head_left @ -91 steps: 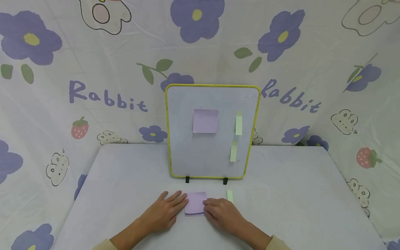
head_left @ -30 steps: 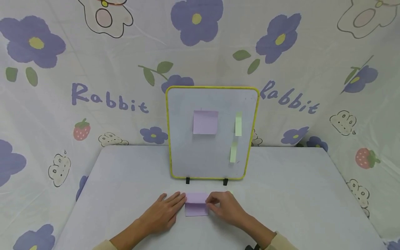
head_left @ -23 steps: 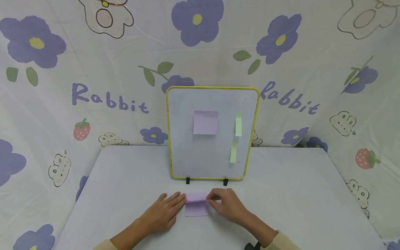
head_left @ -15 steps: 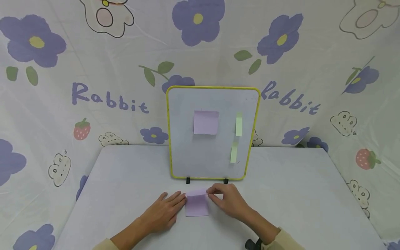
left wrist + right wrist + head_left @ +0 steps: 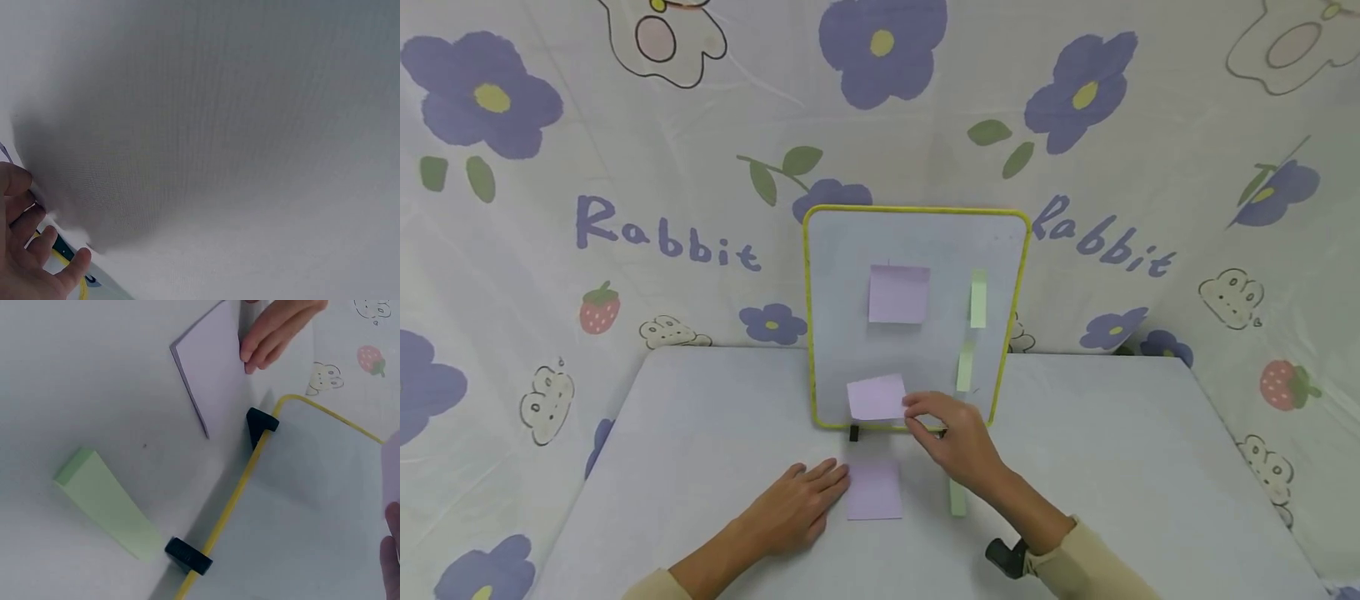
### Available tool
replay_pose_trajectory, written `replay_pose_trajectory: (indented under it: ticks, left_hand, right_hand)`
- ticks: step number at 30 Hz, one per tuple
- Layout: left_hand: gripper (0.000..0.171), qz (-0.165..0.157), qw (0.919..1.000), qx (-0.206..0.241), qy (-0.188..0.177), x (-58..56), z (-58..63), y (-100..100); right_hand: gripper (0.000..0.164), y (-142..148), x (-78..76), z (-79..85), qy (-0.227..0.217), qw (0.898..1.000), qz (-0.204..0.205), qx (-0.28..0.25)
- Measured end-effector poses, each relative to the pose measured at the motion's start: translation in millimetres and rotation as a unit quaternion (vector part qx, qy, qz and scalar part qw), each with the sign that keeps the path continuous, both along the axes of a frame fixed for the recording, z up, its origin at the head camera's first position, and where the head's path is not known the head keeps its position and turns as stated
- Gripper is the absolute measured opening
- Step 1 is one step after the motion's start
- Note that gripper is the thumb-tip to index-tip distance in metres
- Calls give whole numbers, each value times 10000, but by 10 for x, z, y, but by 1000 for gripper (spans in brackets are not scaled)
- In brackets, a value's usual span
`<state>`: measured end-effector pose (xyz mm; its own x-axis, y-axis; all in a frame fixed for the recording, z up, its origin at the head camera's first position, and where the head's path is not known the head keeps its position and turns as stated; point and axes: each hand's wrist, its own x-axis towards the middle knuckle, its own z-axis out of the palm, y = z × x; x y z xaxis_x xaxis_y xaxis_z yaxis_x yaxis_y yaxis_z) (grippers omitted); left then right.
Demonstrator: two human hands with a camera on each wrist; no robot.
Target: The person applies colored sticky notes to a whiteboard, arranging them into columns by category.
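My right hand [image 5: 957, 435] pinches a single purple sticky note [image 5: 877, 397] by its right edge, in front of the lower part of a yellow-framed whiteboard [image 5: 917, 350]. On the table, my left hand [image 5: 797, 506] lies with its fingers extended, the fingertips touching the left edge of a purple sticky note pad [image 5: 875, 492]. In the right wrist view the pad [image 5: 209, 372] shows a thin stack of sheets. The left wrist view catches my left fingers [image 5: 40, 247] at its lower left corner; the pad is not visible there.
Another purple note [image 5: 899, 295] and two narrow green notes [image 5: 978, 298] are stuck on the whiteboard. Black feet [image 5: 189, 555] support the board. A narrow green sticky note pad [image 5: 109, 503] lies on the white table [image 5: 715, 417], right of the purple pad. Patterned cloth hangs behind.
The right hand has peeled the top sheet upward off the purple pad and carried it forward to the whiteboard's lower part. The left hand stays beside the pad.
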<state>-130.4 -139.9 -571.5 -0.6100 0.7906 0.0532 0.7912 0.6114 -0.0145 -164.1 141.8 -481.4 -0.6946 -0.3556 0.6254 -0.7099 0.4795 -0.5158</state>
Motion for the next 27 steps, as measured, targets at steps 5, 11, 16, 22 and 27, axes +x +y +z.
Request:
replay_pose_trajectory:
  ticks: [5, 11, 16, 22, 27]
  left_hand:
    - [48, 4, 10000, -1, -7, 0, -9, -3]
    - [48, 44, 10000, -43, -27, 1, -6, 1]
    - [48, 83, 9999, -114, -81, 2, -5, 2]
    - [49, 80, 9999, -94, -53, 4, -6, 2]
    - [49, 27, 10000, 32, 23, 1, -18, -5]
  right_hand:
    - [14, 3, -93, 11, 519, 9983, -259, -90]
    - [14, -13, -163, 36, 692, 9955, -565, -329]
    - [14, -25, -210, 33, 744, 9943, -640, -417]
    - [16, -35, -251, -17, 819, 9933, -720, -388]
    - [16, -42, -264, -58, 672, 9940, -784, -362]
